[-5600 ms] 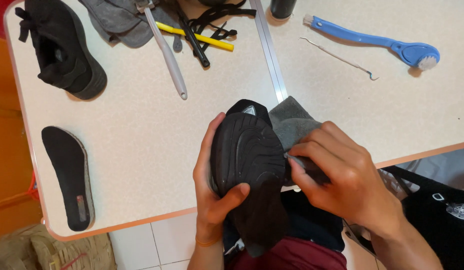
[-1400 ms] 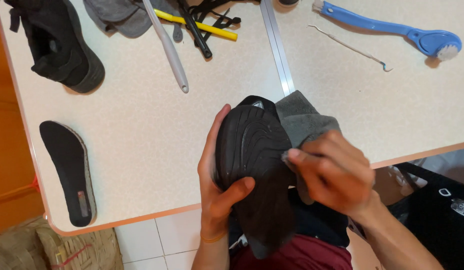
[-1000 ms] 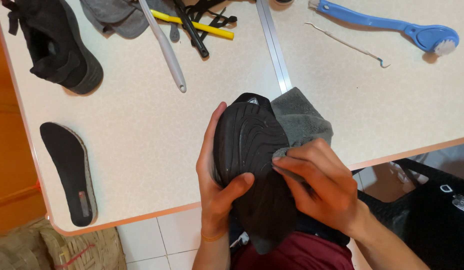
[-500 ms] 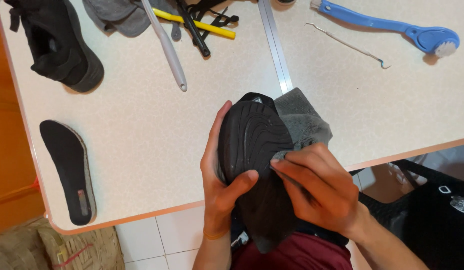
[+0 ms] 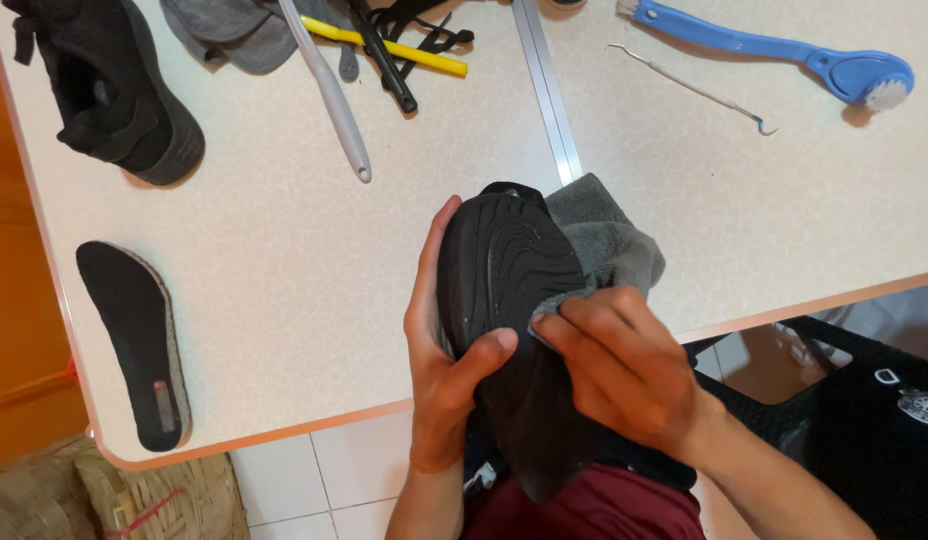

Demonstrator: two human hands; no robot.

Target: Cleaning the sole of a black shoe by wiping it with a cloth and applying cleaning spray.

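My left hand (image 5: pixel 446 352) grips a black shoe (image 5: pixel 504 290) turned sole up over the near edge of the white table (image 5: pixel 284 260); the thumb lies across the ridged sole. My right hand (image 5: pixel 624 370) presses a grey cloth (image 5: pixel 604 245) against the sole's right side, fingers bunched on the cloth. The cloth's loose end trails onto the table behind the shoe.
A second black shoe (image 5: pixel 109 90) sits at the far left, a black insole (image 5: pixel 134 340) lies near the left edge. At the back lie a grey cloth (image 5: pixel 234 30), a white-handled tool (image 5: pixel 329 90), a yellow pen (image 5: pixel 394 48), a black tool (image 5: pixel 384 60), a metal hook pick (image 5: pixel 694 90) and a blue brush (image 5: pixel 784 55).
My right hand with the cloth has slid back and forth over the sole, ending near its middle right. The shoe stays in my left hand.
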